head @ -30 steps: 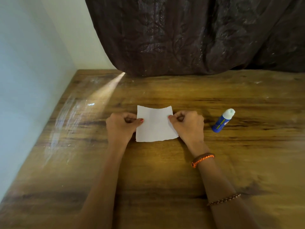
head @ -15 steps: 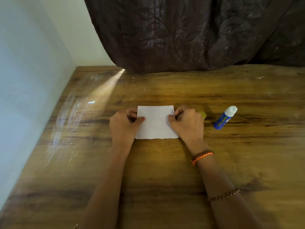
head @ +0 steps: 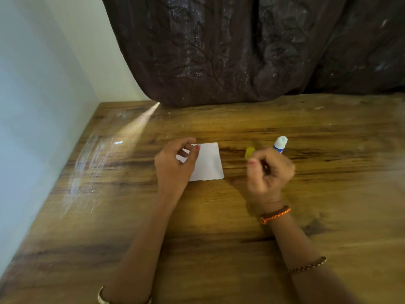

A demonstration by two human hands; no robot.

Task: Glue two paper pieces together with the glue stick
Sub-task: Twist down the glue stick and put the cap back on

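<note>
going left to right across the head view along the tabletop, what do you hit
left hand → white paper → small yellow piece → right hand → glue stick

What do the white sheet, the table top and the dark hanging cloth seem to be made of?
White sheet: thin matte paper, probably; its lower edge looks torn and uneven.
Table top: wood or a wood-look laminate, I cannot tell which; brown grain streaks under a glossy finish that reflects light.
Dark hanging cloth: woven fabric with a slight sheen; it falls in folds and shows a leaf pattern.
</note>
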